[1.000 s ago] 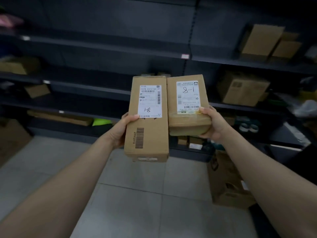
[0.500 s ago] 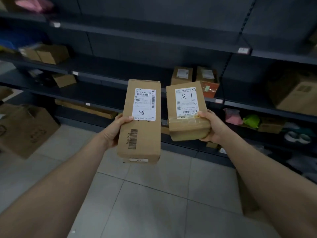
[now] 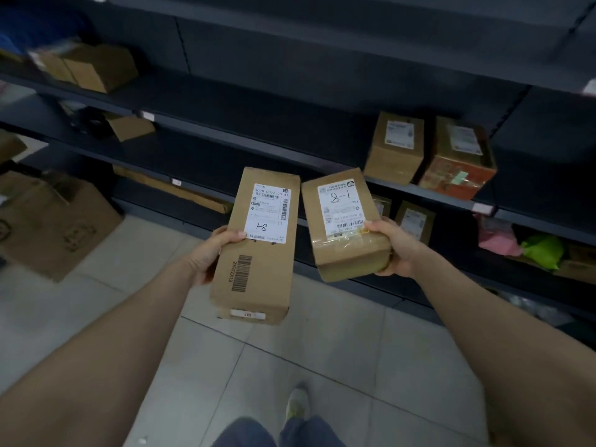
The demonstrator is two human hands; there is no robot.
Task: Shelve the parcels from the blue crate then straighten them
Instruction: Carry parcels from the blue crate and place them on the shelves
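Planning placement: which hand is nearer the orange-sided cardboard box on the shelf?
Right. The right hand, gripping the short taped parcel, is below-left of the orange-sided cardboard box; the left hand, gripping the long cardboard parcel, is farther left.

Handwritten "8-1" on shorter parcel [image 3: 346, 224], same mark upside down on longer parcel [image 3: 257, 250]

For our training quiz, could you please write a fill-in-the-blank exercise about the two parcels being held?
1. The left hand grips the long parcel, which has a black ____ printed on its bare cardboard.
2. The right hand holds the taped parcel, the ____ of the two.
3. Handwritten on the taped parcel's label is ____.
Missing words: barcode; shorter; 8-1.
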